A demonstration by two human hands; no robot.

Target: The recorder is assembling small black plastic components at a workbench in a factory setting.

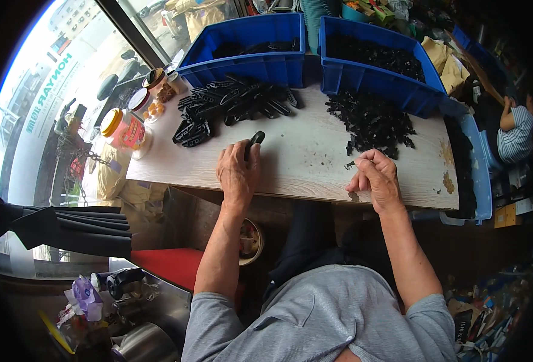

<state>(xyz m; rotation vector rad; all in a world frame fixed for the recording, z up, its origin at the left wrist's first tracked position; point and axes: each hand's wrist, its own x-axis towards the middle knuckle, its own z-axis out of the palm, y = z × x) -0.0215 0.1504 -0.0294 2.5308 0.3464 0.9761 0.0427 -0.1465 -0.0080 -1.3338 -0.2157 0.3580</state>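
Note:
My left hand (238, 172) is closed around a long black plastic part (256, 140), whose end sticks up past the fingers, over the table's near edge. A pile of similar long black parts (230, 105) lies just beyond it. My right hand (377, 180) pinches a small dark piece (350, 165) between thumb and fingertips; its exact shape is too small to make out. Beyond that hand spreads a heap of small black pieces (372, 123). The two hands are apart, with bare whitish tabletop (305, 151) between them.
Two blue bins, a left one (248, 69) and a right one (375, 84), stand at the back holding black parts. Jars, one with a yellow lid (124, 130), line the left edge. A light-blue crate (483, 175) sits at the right; a person (517, 133) is beyond it.

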